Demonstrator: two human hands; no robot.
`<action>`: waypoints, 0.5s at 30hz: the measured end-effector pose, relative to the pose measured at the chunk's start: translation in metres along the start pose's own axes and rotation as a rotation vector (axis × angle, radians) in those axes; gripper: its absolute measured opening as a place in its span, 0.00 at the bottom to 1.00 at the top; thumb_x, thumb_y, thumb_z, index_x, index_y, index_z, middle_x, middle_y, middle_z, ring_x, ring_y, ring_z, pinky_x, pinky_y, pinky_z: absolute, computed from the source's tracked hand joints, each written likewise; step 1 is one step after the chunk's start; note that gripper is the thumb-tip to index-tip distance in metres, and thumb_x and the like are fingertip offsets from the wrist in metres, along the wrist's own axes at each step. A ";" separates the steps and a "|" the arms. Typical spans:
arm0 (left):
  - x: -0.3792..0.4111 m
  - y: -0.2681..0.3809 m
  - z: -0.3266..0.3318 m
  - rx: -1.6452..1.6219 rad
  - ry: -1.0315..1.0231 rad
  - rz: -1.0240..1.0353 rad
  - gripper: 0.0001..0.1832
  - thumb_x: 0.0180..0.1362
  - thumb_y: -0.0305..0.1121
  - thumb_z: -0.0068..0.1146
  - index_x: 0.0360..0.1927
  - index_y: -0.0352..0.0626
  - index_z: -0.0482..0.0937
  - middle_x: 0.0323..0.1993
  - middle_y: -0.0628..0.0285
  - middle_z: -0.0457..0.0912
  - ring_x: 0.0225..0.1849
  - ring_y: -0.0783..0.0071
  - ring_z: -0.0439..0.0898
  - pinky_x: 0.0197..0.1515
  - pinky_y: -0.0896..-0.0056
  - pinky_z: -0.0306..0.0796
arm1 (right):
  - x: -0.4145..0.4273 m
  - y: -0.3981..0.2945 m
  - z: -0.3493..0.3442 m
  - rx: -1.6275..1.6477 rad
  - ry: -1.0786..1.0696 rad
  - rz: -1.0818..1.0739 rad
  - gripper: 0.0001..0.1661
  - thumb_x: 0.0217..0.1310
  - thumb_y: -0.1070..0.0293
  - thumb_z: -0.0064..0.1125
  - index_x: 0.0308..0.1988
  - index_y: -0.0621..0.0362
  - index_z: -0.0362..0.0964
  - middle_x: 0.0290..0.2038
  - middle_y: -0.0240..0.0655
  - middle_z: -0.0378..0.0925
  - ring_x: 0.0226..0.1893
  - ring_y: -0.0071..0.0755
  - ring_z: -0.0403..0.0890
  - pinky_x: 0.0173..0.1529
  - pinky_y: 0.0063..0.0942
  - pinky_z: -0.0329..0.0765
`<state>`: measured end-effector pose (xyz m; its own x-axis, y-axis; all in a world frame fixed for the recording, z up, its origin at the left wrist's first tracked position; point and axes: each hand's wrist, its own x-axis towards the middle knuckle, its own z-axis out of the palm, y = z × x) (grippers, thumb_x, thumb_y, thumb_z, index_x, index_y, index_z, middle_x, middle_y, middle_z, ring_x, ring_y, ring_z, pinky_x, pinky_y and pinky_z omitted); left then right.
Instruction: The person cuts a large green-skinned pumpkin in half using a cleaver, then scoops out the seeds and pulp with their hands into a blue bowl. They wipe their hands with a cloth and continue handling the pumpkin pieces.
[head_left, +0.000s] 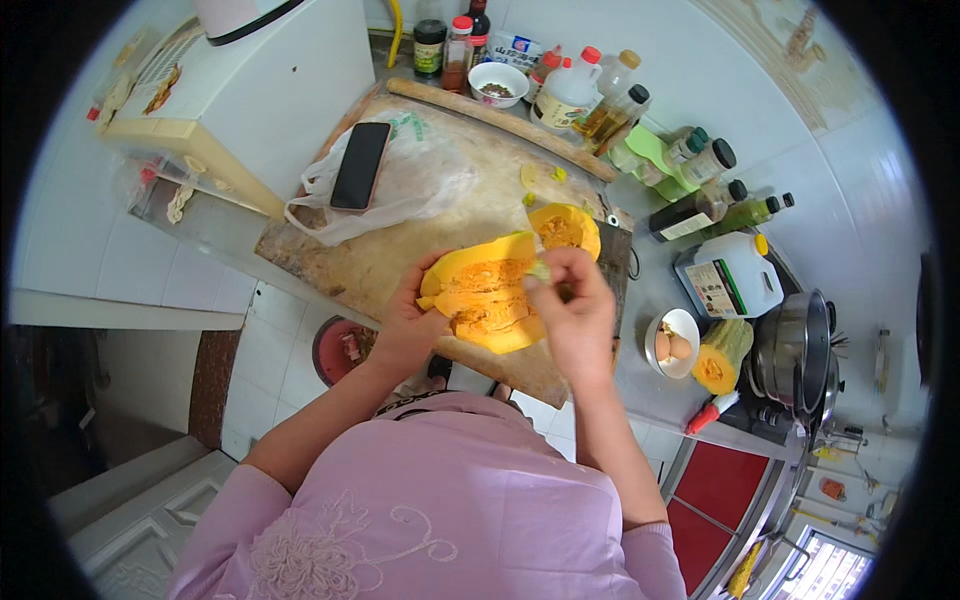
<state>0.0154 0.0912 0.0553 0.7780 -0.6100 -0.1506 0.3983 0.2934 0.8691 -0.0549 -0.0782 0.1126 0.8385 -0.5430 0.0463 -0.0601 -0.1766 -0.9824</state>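
Note:
My left hand (412, 322) grips the left end of a cut piece of peeled pumpkin (487, 292), its stringy orange inside turned up, above the front part of a wooden cutting board (360, 277). At the piece's right end is my right hand (574, 300), with a small greenish bit pinched between thumb and fingers. Whether that bit is still joined to the pumpkin cannot be told. Just behind my right hand, another hollowed pumpkin piece (566, 229) rests on the board. Small green-yellow scraps (529, 199) lie near it.
A phone (361, 165) lies on a plastic bag (435, 180) at the board's left. A rolling pin (502, 127) spans the back, before bottles and a bowl (498, 84). To the right are a bowl of eggs (672, 343), an uncut-skinned pumpkin piece (722, 356) and a pot (795, 352).

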 end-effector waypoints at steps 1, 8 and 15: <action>-0.004 0.003 -0.003 -0.033 0.048 -0.034 0.32 0.56 0.15 0.46 0.66 0.45 0.60 0.57 0.62 0.70 0.57 0.75 0.72 0.56 0.74 0.71 | -0.001 0.004 -0.009 0.054 0.033 0.068 0.11 0.55 0.80 0.61 0.39 0.57 0.72 0.30 0.22 0.67 0.29 0.14 0.66 0.34 0.14 0.66; 0.013 -0.004 -0.016 -0.167 0.096 0.005 0.31 0.60 0.18 0.46 0.66 0.52 0.60 0.57 0.69 0.72 0.49 0.84 0.74 0.39 0.86 0.72 | -0.002 0.090 -0.039 -0.115 0.124 0.153 0.13 0.56 0.80 0.58 0.44 0.63 0.72 0.34 0.27 0.73 0.34 0.20 0.71 0.42 0.18 0.70; 0.016 0.004 -0.007 -0.153 0.184 -0.034 0.29 0.62 0.19 0.47 0.66 0.54 0.60 0.56 0.70 0.72 0.46 0.85 0.76 0.35 0.88 0.72 | -0.008 0.097 -0.047 0.053 0.193 0.172 0.19 0.59 0.80 0.55 0.52 0.66 0.71 0.49 0.37 0.79 0.50 0.26 0.76 0.58 0.23 0.70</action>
<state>0.0328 0.0873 0.0527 0.8329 -0.4808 -0.2741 0.4836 0.3915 0.7829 -0.0929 -0.1294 0.0258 0.6995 -0.7085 -0.0938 -0.1600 -0.0272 -0.9867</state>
